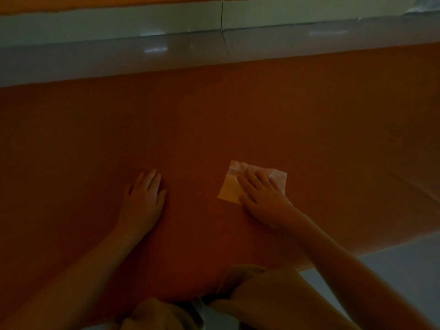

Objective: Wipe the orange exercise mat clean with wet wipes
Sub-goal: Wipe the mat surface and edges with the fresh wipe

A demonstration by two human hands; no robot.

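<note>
The orange exercise mat (214,120) lies flat on the floor and fills most of the view. A white wet wipe (232,184), unfolded to a rough square, lies on the mat right of centre. My right hand (262,196) presses flat on the wipe with straight, spread fingers, covering its right half. My left hand (144,196) rests flat on the bare mat to the left of the wipe, fingers straight, holding nothing.
A pale tiled floor strip (142,55) and a light skirting board (107,22) run along the mat's far edge. Grey floor (404,270) shows at the lower right beyond the mat's corner. My knees (262,294) are at the bottom. The scene is dim.
</note>
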